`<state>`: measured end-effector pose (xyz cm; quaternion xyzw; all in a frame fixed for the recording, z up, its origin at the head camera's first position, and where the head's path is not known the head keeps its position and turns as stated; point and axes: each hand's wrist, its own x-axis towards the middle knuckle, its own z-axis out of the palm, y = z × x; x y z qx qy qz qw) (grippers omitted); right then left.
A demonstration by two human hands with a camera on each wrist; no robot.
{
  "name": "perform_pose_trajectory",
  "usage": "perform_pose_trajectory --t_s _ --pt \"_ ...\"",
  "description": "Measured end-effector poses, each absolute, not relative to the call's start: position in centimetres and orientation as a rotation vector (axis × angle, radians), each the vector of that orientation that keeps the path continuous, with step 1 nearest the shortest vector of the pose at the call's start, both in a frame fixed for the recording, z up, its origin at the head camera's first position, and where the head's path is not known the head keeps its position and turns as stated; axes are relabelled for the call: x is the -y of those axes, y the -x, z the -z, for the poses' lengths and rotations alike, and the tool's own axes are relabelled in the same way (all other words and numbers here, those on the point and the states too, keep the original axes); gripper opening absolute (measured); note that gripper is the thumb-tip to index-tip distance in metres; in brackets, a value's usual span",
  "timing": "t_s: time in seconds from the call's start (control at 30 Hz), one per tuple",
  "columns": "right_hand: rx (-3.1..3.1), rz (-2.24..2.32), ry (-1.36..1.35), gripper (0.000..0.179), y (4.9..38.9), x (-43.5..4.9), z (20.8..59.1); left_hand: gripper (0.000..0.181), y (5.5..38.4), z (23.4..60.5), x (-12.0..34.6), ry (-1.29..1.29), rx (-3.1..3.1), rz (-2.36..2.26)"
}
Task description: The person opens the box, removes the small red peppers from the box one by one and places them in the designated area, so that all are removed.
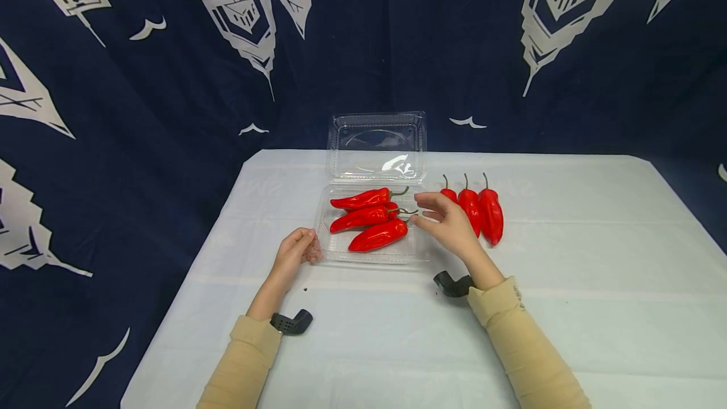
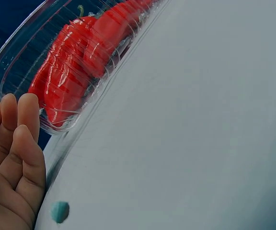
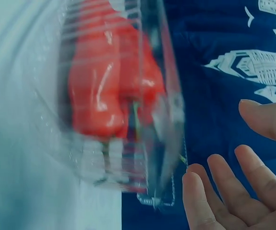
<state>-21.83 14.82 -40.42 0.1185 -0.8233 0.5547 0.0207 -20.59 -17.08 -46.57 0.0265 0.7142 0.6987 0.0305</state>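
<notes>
A clear plastic clamshell container [image 1: 372, 257] lies unfolded, with several red peppers [image 1: 379, 236] in its base, their stems pointing right. My left hand [image 1: 294, 249] is at the container's left edge, fingertips right by the rim; in the left wrist view its relaxed fingers [image 2: 28, 115] overlap the container's corner. Over the right rim is my right hand [image 1: 445, 223], its thumb and fingers spread apart near the stems with nothing between them. The right wrist view shows that hand's fingers parted beside the blurred container [image 3: 114, 179]. Three more red peppers [image 1: 491, 216] lie just beyond the right hand, one partly hidden by it.
The container's raised lid [image 1: 377, 137] stands at the table's back edge. A white cloth [image 1: 596, 257] covers the table. Behind hangs a dark blue curtain [image 1: 341, 74] with white building prints. Both wrists wear black camera mounts [image 1: 292, 322].
</notes>
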Motion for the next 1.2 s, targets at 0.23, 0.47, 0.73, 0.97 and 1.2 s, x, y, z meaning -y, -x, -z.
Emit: perform_pose_trajectory --t_s 0.23,0.47,0.73,0.97,1.2 --pt "2.569 -1.743 -0.435 0.05 21.8 -13.7 41.1 0.021 21.2 47.8 17.4 -0.078 -2.207 -2.179" --pt "2.586 -1.729 -0.495 0.05 21.6 -12.6 41.9 0.022 21.1 47.9 17.4 -0.118 -2.231 -2.177" --pt "2.641 -1.569 -0.504 0.05 21.4 -11.9 42.4 0.021 21.1 48.0 17.4 -0.119 -2.221 -2.185" --pt "2.721 -1.408 -0.455 0.052 21.4 -11.6 42.6 0.021 21.1 47.9 17.3 -0.108 -2.224 -2.181" --pt "2.804 -1.255 -0.481 0.055 21.9 -11.5 42.8 0.021 21.2 48.0 17.4 -0.094 -2.224 -2.179"
